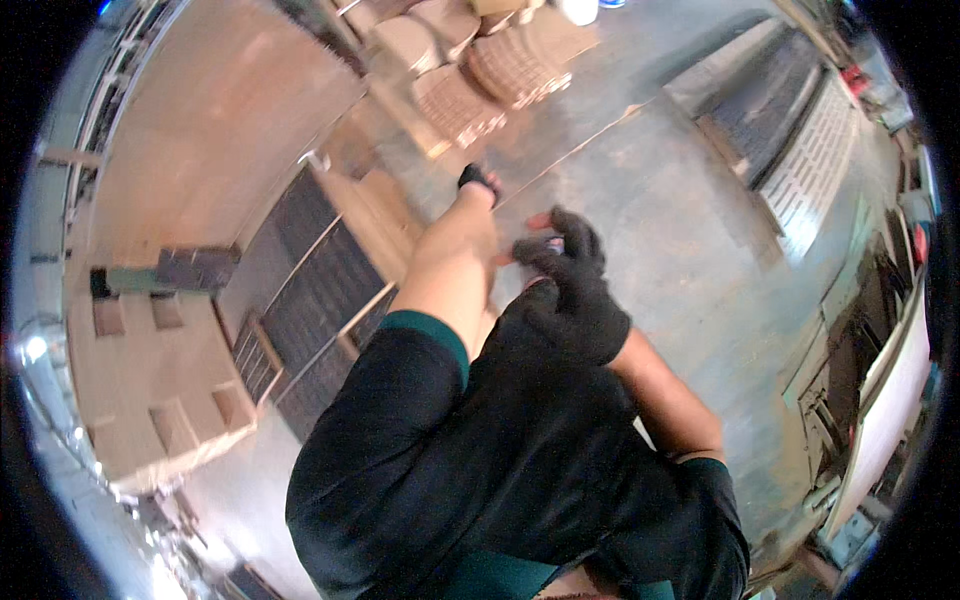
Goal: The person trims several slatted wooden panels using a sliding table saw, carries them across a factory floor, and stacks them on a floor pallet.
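Observation:
My left arm stretches forward from a black sleeve with green trim. At its end my left hand (480, 184), small and blurred, shows black covering and bare fingertips, close above the floor; its grip is unclear. My right hand (570, 285) wears a dark glove with bare fingertips. It is held in front of my body, right of the left arm. Its thumb and fingers curl around a small blurred thing (555, 243) with bluish and reddish spots, too small to name. A thin pale line (575, 150) crosses the floor near my left hand, either a cord or a crack.
Stacks of curved brown boards (515, 65) stand ahead, near a white container (579, 10). On the left are a dark ribbed panel (330, 290) with wooden strips and a brown block-like stack (150, 370) with recesses. Dark and slotted pale panels (810, 160) lie at the right.

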A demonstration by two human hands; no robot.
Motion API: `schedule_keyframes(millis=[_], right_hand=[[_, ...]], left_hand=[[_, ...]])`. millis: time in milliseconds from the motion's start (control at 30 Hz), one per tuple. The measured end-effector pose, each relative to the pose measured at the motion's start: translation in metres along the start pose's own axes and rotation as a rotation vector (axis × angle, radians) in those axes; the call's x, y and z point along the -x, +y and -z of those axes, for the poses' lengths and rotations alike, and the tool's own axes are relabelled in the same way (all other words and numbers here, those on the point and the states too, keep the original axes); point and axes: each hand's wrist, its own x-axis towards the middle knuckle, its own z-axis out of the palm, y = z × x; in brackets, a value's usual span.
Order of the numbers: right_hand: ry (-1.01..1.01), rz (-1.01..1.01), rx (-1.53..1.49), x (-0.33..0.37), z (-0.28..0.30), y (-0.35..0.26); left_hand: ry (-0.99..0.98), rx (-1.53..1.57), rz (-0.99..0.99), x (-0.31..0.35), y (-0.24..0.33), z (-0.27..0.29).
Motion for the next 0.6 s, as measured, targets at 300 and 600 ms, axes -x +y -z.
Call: schedule_keyframes(millis=[300, 600], right_hand=[[-0.241, 0.042, -0.157, -0.16, 0.052, 0.079], [-0.084, 0.061, -0.164, -0.328, 0.097, 0.225]], left_hand=[[0.03, 0.0, -0.004, -0.127, 0.04, -0.118], [0.023, -0.076, -0.009, -0.188, 0.114, -0.282]])
